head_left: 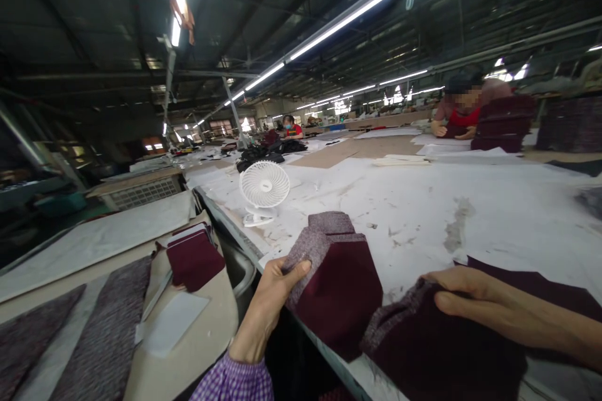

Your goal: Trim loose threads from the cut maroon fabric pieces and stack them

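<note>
Just left of centre, my left hand [277, 282] pinches the edge of a maroon fabric piece [345, 288] that has a grey-purple knit border. My right hand [463, 294], thumb on top, grips a second, darker maroon piece [437, 351] with a similar knit edge. The two pieces meet or overlap near the table's front edge. Behind my right hand, more dark maroon fabric [540, 288] lies on the white-covered table [409, 200].
A small white fan [264, 184] stands at the table's left edge. On a lower surface to the left lie maroon pieces [195, 256], knit strips [108, 326] and a white template [176, 322]. A person [463, 115] works beside a maroon stack [503, 125]; another sits farther back.
</note>
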